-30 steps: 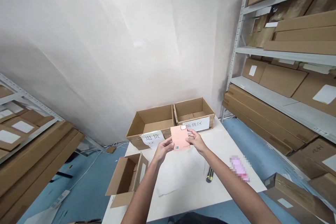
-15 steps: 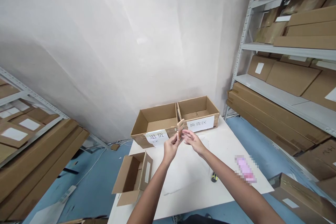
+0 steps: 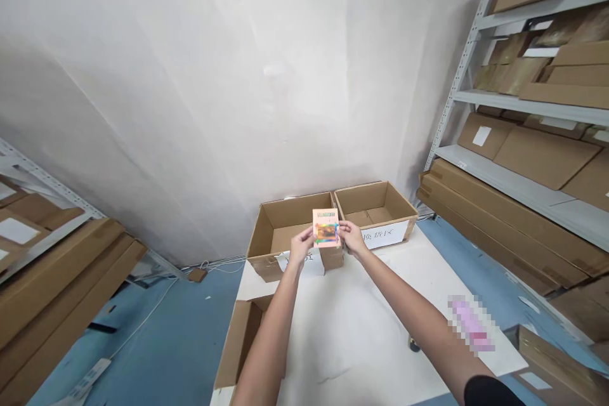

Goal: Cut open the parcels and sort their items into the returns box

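Between both hands a small, flat pink box (image 3: 326,228) is held up, its front face turned to me. Green lettering runs along its top, over a rainbow-edged picture. My left hand (image 3: 301,247) grips its left edge, fingers closed. On the right edge, my right hand (image 3: 351,237) pinches it with thumb and fingers. Behind and below it stand two open cardboard boxes: the left box (image 3: 264,263) has a white label partly hidden by my left hand, and the right box (image 3: 412,225) carries a handwritten white label.
A white table (image 3: 371,342) lies beneath my arms. Another open carton (image 3: 238,336) sits at its left edge, partly behind my left forearm. A dark cutter-like tool (image 3: 413,345) and a blurred pink item (image 3: 471,325) lie to the right. Shelves (image 3: 523,101) with cartons flank the table.
The pink box has turned from edge-on to face me. My right hand has come onto its right edge. The view has shifted slightly left and up.
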The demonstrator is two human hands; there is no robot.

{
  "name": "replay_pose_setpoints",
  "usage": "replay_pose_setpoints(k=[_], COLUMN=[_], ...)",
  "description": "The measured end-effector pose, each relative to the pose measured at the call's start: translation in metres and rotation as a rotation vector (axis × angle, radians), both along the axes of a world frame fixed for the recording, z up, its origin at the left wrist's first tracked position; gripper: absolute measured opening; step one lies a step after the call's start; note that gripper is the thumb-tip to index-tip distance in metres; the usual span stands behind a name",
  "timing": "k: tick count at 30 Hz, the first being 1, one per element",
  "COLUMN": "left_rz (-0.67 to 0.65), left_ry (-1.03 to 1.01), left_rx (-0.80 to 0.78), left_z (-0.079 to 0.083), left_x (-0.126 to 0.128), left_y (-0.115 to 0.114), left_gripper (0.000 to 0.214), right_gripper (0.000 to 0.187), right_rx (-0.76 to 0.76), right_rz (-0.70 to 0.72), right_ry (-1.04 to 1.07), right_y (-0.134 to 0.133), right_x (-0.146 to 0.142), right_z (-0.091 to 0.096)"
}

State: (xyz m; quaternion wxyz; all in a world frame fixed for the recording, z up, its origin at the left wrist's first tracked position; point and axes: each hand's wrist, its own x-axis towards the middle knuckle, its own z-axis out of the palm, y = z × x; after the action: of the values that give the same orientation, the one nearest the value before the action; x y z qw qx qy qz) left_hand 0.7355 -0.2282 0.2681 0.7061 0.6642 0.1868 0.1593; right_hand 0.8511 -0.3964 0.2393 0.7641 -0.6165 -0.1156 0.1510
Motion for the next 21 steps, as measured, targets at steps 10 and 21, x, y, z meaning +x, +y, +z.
replay_pose_setpoints(k=[10,21], left_rz=[0.1,-0.221], left_ry=[-0.025,0.743], left_rx=[0.135,0.231], left_z=[-0.085,-0.288], left_x=[0.001,-0.13], left_y=[0.065,-0.035], left_gripper=[0.056,0.051], right_gripper=[0.051,0.057], right_rx=[-0.293,-1.082], right_rz=[-0.265,-0.184], right_ry=[-0.19,-0.096], right_y=[-0.021,-0.174], right_x=[0.006,-0.092], right_z=[-0.097,-0.259])
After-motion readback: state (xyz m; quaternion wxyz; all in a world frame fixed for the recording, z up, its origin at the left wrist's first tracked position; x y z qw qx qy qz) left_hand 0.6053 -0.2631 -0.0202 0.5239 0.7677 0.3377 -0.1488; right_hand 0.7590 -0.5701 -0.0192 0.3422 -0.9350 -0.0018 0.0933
